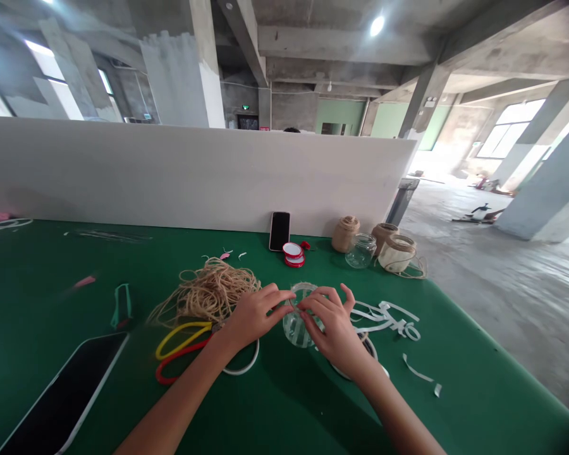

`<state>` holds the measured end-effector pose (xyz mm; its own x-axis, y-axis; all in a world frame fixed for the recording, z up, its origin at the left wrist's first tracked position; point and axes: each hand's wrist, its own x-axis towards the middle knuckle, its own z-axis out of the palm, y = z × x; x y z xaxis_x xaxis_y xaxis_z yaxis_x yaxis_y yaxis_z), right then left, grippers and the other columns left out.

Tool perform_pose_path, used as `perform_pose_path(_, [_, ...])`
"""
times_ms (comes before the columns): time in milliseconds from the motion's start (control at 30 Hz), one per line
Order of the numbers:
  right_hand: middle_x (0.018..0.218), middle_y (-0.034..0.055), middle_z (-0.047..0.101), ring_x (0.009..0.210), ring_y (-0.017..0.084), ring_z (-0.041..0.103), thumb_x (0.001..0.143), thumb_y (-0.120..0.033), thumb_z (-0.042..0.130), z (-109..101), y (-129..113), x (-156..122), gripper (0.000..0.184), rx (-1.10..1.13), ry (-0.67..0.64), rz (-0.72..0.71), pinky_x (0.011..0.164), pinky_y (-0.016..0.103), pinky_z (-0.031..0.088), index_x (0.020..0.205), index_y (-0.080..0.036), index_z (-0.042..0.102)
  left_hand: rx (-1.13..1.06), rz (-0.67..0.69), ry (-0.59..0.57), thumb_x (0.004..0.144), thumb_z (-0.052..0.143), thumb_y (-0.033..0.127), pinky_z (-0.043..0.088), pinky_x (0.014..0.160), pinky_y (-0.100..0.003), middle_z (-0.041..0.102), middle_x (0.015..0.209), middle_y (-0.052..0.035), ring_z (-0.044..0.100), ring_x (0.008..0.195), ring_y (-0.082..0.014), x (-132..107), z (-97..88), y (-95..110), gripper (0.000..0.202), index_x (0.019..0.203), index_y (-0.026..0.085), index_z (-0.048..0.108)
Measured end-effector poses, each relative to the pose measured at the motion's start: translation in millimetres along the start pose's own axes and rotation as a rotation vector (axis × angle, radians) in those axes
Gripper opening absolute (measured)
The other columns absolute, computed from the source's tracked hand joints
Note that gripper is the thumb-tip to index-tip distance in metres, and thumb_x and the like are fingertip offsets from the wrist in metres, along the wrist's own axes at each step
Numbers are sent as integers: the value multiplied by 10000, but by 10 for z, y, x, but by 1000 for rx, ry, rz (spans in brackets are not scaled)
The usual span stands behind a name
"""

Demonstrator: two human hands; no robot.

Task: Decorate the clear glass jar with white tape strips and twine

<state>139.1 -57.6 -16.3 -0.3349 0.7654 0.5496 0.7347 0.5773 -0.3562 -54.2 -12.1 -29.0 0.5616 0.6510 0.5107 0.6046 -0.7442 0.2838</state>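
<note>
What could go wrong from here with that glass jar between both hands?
The glass jar is pinched mostly by the fingertips of the left hand and right hand, so a weak grip might let it slip and roll. The red-and-yellow-handled scissors lie near the left wrist with their blades out of sight, so a careless move could catch them. The loose twine pile beside them could snag.

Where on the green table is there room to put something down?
The green table has room left of the twine bundle, above the black tablet, and right of the white strips. It is crowded around the left hand, right hand and glass jar.
</note>
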Motion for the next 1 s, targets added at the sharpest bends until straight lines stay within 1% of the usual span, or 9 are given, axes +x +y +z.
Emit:
perform_pose_path(100, [856, 12, 653, 975, 207, 505, 861, -144, 435, -39, -5, -8, 161, 9, -19, -2, 1019, 525, 61, 872, -238, 564, -7, 4, -4, 919, 422, 396, 420, 682, -212, 594, 894, -10, 570, 726, -106, 2, 5, -18, 297, 1146, 246, 542])
perform_pose_path(200, [847, 5, 645, 972, 198, 502, 849, -111, 413, -82, 22, -22, 187, 26, -31, 5, 1016, 507, 75, 859, -238, 550, 3, 29, -1, 928, 413, 369, 420, 693, -210, 596, 903, -15, 573, 762, -110, 3, 10, -31, 276, 1130, 248, 556])
perform_pose_path(400, [863, -10, 634, 982, 187, 487, 831, -76, 382, -115, 133, -34, 225, 75, -71, 16, 1015, 501, 83, 854, -242, 532, 31, 58, 6, 929, 412, 365, 402, 638, -200, 583, 858, -16, 558, 714, -104, 2, 7, -4, 267, 1094, 235, 578])
perform_pose_path(533, [869, -6, 638, 995, 198, 480, 836, -88, 368, -120, 151, -31, 239, 81, -75, 39, 1015, 521, 82, 859, -249, 544, 30, 61, 0, 933, 403, 353, 395, 615, -198, 571, 833, -18, 548, 680, -99, 6, -1, 22, 263, 1068, 224, 588])
perform_pose_path(600, [881, -5, 642, 1000, 205, 479, 850, -109, 372, -119, 128, -31, 235, 60, -51, 48, 1015, 530, 68, 871, -254, 556, 23, 52, -4, 934, 401, 344, 395, 620, -202, 568, 824, -18, 549, 682, -101, 9, -5, 33, 255, 1040, 218, 596])
perform_pose_path(700, [925, 4, 649, 1027, 225, 468, 873, -207, 438, -101, 72, -30, 148, 22, -17, 38, 1021, 540, 24, 907, -265, 570, 16, 33, -11, 931, 406, 343, 401, 635, -206, 570, 829, -19, 560, 706, -108, 11, -2, 50, 246, 1011, 213, 599])
perform_pose_path(767, [929, 5, 653, 1034, 230, 467, 872, -241, 472, -78, 40, -27, 113, 6, -19, 16, 1025, 538, 2, 913, -268, 574, 16, 25, -10, 929, 408, 353, 406, 639, -206, 575, 834, -18, 568, 714, -110, 9, 6, 60, 247, 1001, 211, 597])
perform_pose_path(867, [911, 0, 655, 1021, 216, 478, 878, -192, 443, -50, 24, -20, 144, -3, -37, -2, 1027, 530, 7, 890, -263, 568, 24, 23, -6, 926, 411, 365, 410, 643, -207, 583, 835, -17, 576, 718, -112, 6, 16, 72, 251, 988, 209, 597])
perform_pose_path(1000, [899, -1, 645, 1017, 203, 483, 868, -135, 407, -65, 36, -18, 178, 21, -56, 5, 1025, 513, 47, 868, -250, 543, 27, 38, -2, 920, 422, 378, 408, 637, -208, 594, 840, -15, 582, 723, -113, 2, -5, 80, 251, 1003, 215, 594])
